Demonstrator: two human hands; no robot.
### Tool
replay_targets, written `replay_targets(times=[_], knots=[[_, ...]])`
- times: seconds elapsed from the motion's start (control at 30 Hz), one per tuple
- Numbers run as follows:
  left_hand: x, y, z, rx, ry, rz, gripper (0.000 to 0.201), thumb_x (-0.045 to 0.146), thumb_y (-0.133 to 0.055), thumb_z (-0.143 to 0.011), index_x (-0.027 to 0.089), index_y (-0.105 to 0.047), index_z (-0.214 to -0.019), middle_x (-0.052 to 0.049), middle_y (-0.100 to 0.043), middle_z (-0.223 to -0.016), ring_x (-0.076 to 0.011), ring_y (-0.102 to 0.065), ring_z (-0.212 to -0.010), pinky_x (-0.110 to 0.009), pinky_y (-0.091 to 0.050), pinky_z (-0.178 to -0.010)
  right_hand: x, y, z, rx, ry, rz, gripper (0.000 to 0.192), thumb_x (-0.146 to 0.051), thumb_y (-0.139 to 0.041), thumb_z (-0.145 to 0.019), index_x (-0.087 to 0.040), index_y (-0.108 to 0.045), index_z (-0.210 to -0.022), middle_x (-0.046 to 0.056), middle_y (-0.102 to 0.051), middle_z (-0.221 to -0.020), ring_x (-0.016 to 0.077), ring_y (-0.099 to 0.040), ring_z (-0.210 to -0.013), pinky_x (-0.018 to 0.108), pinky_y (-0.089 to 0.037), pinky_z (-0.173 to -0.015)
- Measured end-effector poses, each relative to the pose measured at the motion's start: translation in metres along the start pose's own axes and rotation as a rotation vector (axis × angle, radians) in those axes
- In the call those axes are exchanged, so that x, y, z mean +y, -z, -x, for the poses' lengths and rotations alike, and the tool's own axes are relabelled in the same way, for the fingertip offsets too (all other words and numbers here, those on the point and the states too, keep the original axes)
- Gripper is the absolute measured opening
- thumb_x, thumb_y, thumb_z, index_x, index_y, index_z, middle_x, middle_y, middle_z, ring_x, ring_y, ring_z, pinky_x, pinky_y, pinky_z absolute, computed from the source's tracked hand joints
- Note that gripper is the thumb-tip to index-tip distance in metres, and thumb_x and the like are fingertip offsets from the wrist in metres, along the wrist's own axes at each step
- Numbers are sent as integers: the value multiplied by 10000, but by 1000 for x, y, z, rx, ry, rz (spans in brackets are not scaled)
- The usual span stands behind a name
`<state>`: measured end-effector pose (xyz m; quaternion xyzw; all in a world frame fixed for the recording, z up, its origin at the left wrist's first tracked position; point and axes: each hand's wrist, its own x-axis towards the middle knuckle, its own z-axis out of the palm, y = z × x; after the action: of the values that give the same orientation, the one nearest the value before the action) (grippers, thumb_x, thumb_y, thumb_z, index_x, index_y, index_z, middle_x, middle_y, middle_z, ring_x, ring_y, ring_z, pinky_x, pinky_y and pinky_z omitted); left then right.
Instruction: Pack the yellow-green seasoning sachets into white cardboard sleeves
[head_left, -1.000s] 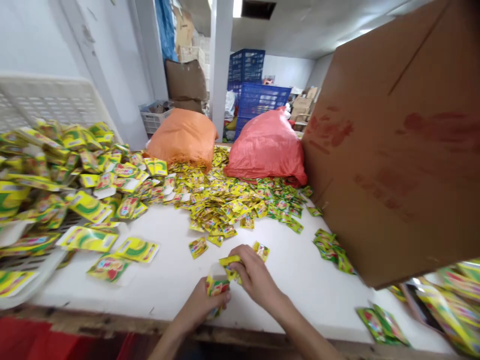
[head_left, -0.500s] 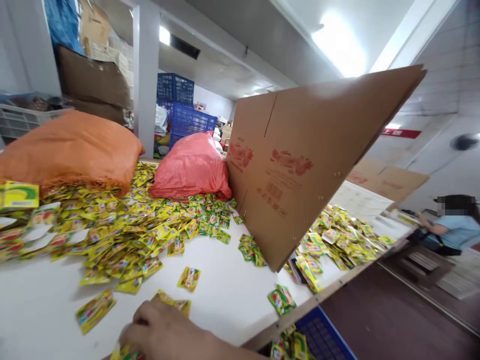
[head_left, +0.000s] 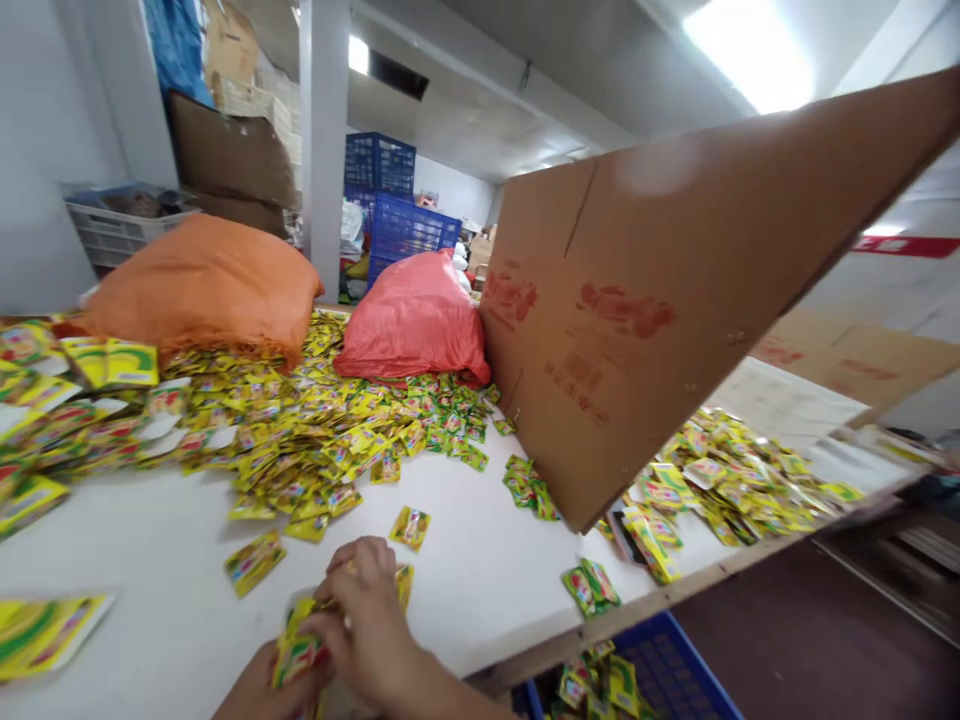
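Right hand [head_left: 367, 625] and left hand [head_left: 259, 690] both clasp a stack of yellow sachets [head_left: 298, 648] at the white table's [head_left: 480, 580] near edge. Just beyond the grip lies a loose sachet [head_left: 411, 526]; further beyond, the sachet heap [head_left: 322, 430].

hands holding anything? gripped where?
Left hand grips a sachet stack at its lower end; right hand pinches the stack's top edge.

The left hand [head_left: 259, 692] is running off the bottom edge, mostly covered by the right hand [head_left: 367, 625]. The sachet stack [head_left: 298, 648] between them is showing only partly. Sachet print is blurring beyond reading. The cardboard box [head_left: 660, 300] is hiding the table [head_left: 480, 570] behind it.
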<state>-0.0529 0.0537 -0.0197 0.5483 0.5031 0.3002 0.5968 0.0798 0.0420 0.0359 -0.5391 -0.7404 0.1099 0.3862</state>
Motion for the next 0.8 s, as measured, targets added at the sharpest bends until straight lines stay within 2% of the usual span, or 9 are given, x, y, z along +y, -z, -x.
replay_targets(times=[0.07, 0.2, 0.33, 0.43, 0.5, 0.6, 0.7, 0.8], knots=[[4, 1, 4, -22, 24, -24, 323, 450, -648, -554, 150, -600, -661, -24, -633, -607, -206, -555, -635, -259, -457, -588, 2, 10, -5, -103, 52, -3, 192, -273, -678, -739, -226, -569, -890, 18, -532, -998, 191, -436, -970, 342, -335, -829], [11, 5, 15, -156, -3, 20, 331, 387, -653, -607, 120, -620, -800, -16, -627, -723, -162, -522, -685, -224, -422, -631, 11, 23, -16, -277, 136, -84, 235, -312, -675, -734, -208, -542, -897, 11, -556, -897, 187, -465, -904, 323, -329, -797], [11, 6, 18, -217, -56, 119, 238, 293, -659, -622, 116, -602, -772, 18, -566, -656, -118, -458, -615, -202, -364, -569, 17, 16, -20, -237, 84, -129, 178, -269, -667, -739, -195, -528, -824, 3, -556, -823, 181, -480, -833, 321, -328, -769], [10, 3, 16, -175, -44, 158, 175, 242, -649, -626, 113, -599, -734, 25, -552, -623, -112, -453, -590, -203, -354, -554, 17, 6, -15, -203, 80, -122, 114, -236, -640, -760, -197, -537, -790, 14, -562, -828, 193, -475, -850, 333, -336, -771], [12, 1, 15, -126, -57, 190, 161, 220, -641, -638, 110, -605, -750, 18, -573, -648, -120, -478, -611, -208, -373, -575, 17, 3, -9, -229, 103, -123, 32, -224, -589, -795, -204, -572, -777, 35, -565, -929, 210, -462, -932, 353, -341, -803], [16, 1, 14, -56, -140, 244, 253, 208, -650, -650, 115, -613, -883, -8, -628, -787, -157, -533, -739, -234, -419, -684, 18, 5, 0, -302, 95, -131, 108, -238, -526, -834, -229, -624, -789, 42, -513, -1125, 241, -399, -1091, 402, -323, -884], [17, 3, 15, -25, -157, 265, 321, 227, -669, -654, 116, -604, -949, -28, -650, -850, -183, -558, -798, -262, -436, -730, 23, 6, 9, -303, 0, -210, 104, -275, -545, -823, -240, -612, -895, 50, -512, -1147, 248, -407, -1117, 422, -325, -918], [13, 5, 14, -21, -129, 291, 352, 277, -700, -634, 102, -599, -922, -44, -661, -829, -199, -577, -789, -270, -447, -702, 28, -2, 20, -163, -180, -385, 177, -277, -564, -805, -206, -547, -966, 55, -578, -986, 210, -525, -968, 349, -417, -848]])
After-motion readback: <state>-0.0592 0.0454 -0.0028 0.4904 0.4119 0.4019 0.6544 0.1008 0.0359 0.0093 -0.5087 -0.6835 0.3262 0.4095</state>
